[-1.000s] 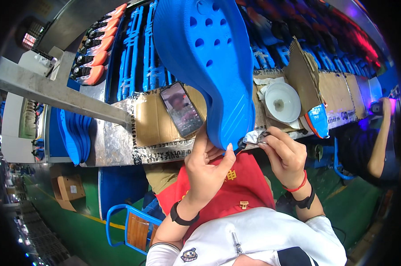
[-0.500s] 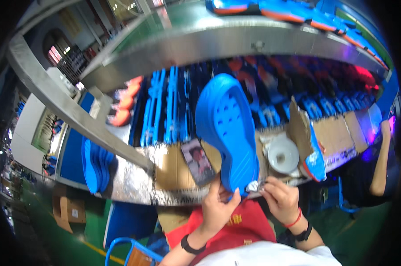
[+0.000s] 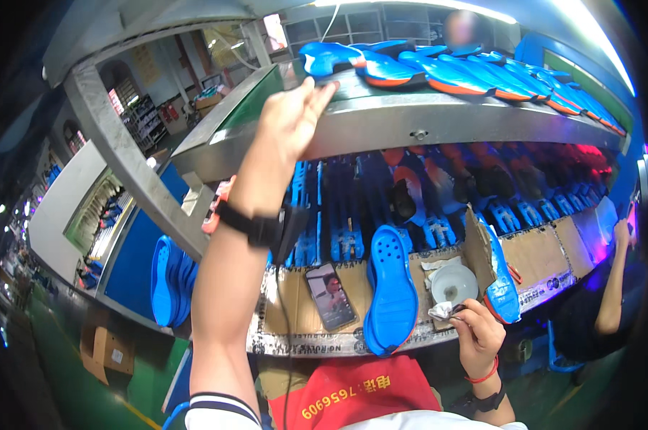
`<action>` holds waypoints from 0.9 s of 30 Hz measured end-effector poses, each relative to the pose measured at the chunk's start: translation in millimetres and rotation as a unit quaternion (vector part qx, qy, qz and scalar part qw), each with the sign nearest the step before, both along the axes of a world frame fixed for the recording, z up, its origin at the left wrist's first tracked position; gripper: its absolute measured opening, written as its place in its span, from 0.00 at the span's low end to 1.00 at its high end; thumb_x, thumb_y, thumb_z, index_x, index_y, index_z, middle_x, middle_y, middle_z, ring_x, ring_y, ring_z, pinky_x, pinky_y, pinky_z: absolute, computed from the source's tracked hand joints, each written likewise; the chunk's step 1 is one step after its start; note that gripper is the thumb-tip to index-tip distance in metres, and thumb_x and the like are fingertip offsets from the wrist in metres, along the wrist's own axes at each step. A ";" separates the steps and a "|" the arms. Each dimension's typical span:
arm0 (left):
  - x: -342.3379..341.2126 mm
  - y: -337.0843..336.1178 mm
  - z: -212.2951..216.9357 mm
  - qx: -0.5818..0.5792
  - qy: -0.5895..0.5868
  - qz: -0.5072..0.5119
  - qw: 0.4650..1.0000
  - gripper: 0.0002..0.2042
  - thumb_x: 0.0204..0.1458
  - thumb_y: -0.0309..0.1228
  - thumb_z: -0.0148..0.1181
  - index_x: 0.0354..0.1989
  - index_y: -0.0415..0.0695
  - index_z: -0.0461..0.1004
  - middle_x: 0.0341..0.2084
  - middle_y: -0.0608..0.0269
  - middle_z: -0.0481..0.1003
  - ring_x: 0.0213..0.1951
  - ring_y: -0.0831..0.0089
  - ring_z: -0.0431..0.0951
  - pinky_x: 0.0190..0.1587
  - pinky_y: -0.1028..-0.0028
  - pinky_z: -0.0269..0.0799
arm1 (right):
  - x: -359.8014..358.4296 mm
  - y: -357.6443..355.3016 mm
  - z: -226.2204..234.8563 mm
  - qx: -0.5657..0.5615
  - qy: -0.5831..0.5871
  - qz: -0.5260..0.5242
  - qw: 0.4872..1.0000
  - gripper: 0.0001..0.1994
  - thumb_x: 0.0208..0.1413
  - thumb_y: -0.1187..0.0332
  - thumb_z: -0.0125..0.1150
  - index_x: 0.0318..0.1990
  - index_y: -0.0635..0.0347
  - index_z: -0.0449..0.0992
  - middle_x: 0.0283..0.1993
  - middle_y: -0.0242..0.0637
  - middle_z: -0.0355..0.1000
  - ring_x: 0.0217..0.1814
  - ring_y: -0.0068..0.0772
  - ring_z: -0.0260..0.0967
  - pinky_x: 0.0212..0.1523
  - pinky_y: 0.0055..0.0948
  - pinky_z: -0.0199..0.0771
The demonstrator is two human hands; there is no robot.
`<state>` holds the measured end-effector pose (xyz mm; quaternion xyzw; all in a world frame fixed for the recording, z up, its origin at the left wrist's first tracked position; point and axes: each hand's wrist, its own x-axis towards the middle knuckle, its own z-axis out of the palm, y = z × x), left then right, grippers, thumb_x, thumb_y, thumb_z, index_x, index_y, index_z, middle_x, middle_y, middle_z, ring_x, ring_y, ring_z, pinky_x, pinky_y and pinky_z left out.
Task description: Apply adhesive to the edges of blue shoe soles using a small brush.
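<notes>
My left hand (image 3: 291, 118) reaches up at the front edge of the upper shelf, fingers stretched out and holding nothing. Just beyond its fingertips is the nearest blue insole (image 3: 331, 59) of a row with orange undersides. My right hand (image 3: 478, 331) pinches a small crumpled white cloth or tissue (image 3: 440, 310), close to the near side of a white bowl (image 3: 453, 281). A blue foam shoe sole (image 3: 392, 301) lies on the cardboard-covered bench between my arms, its inside facing up with small holes at the far end. Neither hand touches it.
A phone (image 3: 331, 295) lies left of the sole. A propped cardboard piece (image 3: 478, 236) and a blue-white shoe part (image 3: 503, 302) stand right of the bowl. Shoe parts fill the rack under the metal shelf edge (image 3: 381, 125). Another person's arm (image 3: 614, 287) is at far right.
My left hand has let go of the blue sole and risen to the upper shelf. The sole now lies on the bench. My right hand keeps the white cloth, now beside the bowl.
</notes>
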<state>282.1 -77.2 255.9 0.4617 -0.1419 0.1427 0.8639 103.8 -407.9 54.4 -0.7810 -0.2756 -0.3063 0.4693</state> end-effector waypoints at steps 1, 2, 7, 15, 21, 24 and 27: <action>16.3 12.3 0.4 -0.058 0.036 -0.025 0.997 0.15 0.63 0.24 0.44 0.49 0.21 0.61 0.50 0.35 0.68 0.57 0.52 0.69 0.58 0.60 0.72 | -1.9 1.2 1.1 -0.007 0.006 0.005 1.000 0.10 0.40 0.83 0.67 0.32 0.66 0.75 0.36 0.45 0.75 0.24 0.34 0.71 0.25 0.24 0.69; 2.9 -14.0 -0.9 -0.063 0.054 -0.010 0.997 0.16 0.63 0.24 0.44 0.51 0.19 0.57 0.52 0.31 0.65 0.55 0.52 0.71 0.56 0.62 0.73 | -0.9 -0.2 -0.8 -0.015 0.020 -0.009 1.000 0.09 0.40 0.83 0.67 0.32 0.66 0.75 0.35 0.45 0.75 0.24 0.35 0.71 0.25 0.24 0.69; -126.3 -33.9 -111.9 0.284 -0.053 0.288 0.913 0.20 0.60 0.21 0.49 0.60 0.38 0.55 0.49 0.55 0.68 0.37 0.72 0.74 0.39 0.79 0.71 | 0.4 0.2 -26.7 -0.025 0.051 -0.034 0.998 0.09 0.41 0.84 0.66 0.31 0.67 0.74 0.37 0.47 0.75 0.24 0.37 0.71 0.25 0.26 0.68; -323.9 288.9 -310.2 0.425 0.332 0.784 0.308 0.35 0.50 0.46 0.64 0.57 0.31 0.62 0.52 0.36 0.65 0.56 0.46 0.62 0.59 0.54 0.57 | -3.3 1.1 -32.8 -0.072 0.087 -0.024 0.993 0.08 0.43 0.80 0.67 0.31 0.64 0.75 0.36 0.43 0.75 0.24 0.38 0.72 0.24 0.27 0.69; -384.3 394.8 -351.1 -0.035 0.408 0.430 0.805 0.32 0.47 0.56 0.64 0.52 0.43 0.68 0.45 0.53 0.71 0.46 0.63 0.71 0.44 0.62 0.68 | -10.4 14.1 -33.7 -0.085 0.058 -0.023 0.994 0.09 0.42 0.77 0.69 0.32 0.62 0.77 0.38 0.42 0.76 0.25 0.40 0.74 0.24 0.29 0.72; -361.8 383.4 -334.3 -0.063 0.456 0.421 0.782 0.29 0.45 0.57 0.64 0.50 0.51 0.70 0.42 0.58 0.72 0.41 0.67 0.71 0.42 0.66 0.66 | -15.8 11.4 -28.8 -0.099 0.054 -0.041 0.993 0.09 0.42 0.77 0.69 0.32 0.62 0.77 0.38 0.42 0.76 0.26 0.39 0.74 0.24 0.29 0.72; -350.6 369.9 -315.2 -0.023 0.470 0.307 0.827 0.35 0.42 0.54 0.68 0.57 0.50 0.66 0.57 0.57 0.65 0.51 0.63 0.68 0.52 0.62 0.58 | -15.4 7.2 -28.5 -0.102 0.056 -0.039 0.993 0.09 0.43 0.77 0.69 0.32 0.62 0.77 0.38 0.42 0.76 0.26 0.39 0.74 0.24 0.29 0.72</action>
